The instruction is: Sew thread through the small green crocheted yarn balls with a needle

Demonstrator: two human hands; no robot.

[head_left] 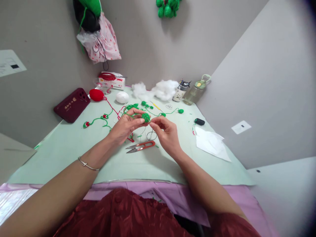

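Note:
My left hand (pixel 127 126) pinches a small green crocheted ball (pixel 145 117) between thumb and fingers, with green yarn trailing over the hand. Close against the ball's right side, my right hand (pixel 168 133) is closed at the fingertips on what looks like a thin needle (pixel 148 120), mostly hidden. A dark thread (pixel 151 135) hangs in a loop beneath the ball. Just below both hands, orange-handled thread snips (pixel 140 146) lie on the table, blades pointing left.
White stuffing (pixel 165 90), a pen cup (pixel 180 92) and a bottle (pixel 196 90) stand at the back. Left are a dark red phone (pixel 72 105), red yarn (pixel 96 95) and white yarn (pixel 122 97). A yellow crochet hook (pixel 156 106) lies beyond my hands; white paper (pixel 212 143) is right.

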